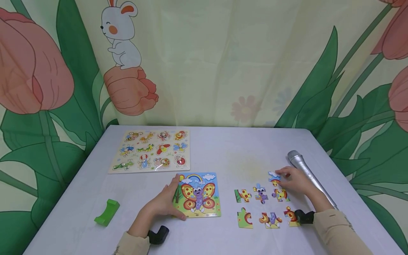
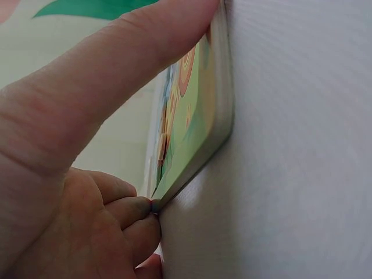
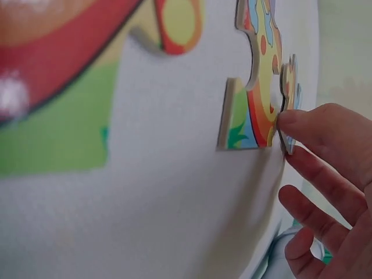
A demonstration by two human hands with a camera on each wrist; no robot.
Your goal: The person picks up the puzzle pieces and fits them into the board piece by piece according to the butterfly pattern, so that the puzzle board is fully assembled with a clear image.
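Note:
My left hand [image 1: 165, 200] holds the left side of a butterfly puzzle board [image 1: 199, 194], its thumb [image 2: 116, 75] along the near edge and its curled fingers [image 2: 139, 235] against the left edge. To the right, my right hand [image 1: 294, 180] pinches a jigsaw piece [image 1: 273, 177] with a cloud picture at its outer edge. In the right wrist view, thumb and forefinger meet on that piece [image 3: 289, 87], while the other fingers hang loosely bent. Just nearer lies a yellow-spotted wing piece [image 1: 280, 194]. Several more pieces, among them a purple butterfly-head piece [image 1: 260, 194], lie spread in loose rows.
A wooden insect peg puzzle [image 1: 151, 150] lies at the back left. Left of my left hand is a green arched block [image 1: 107, 212]. A silver microphone [image 1: 302, 164] lies slanted behind my right hand and forearm. Patterned curtains [image 1: 204, 63] hang behind the white table [image 1: 210, 156].

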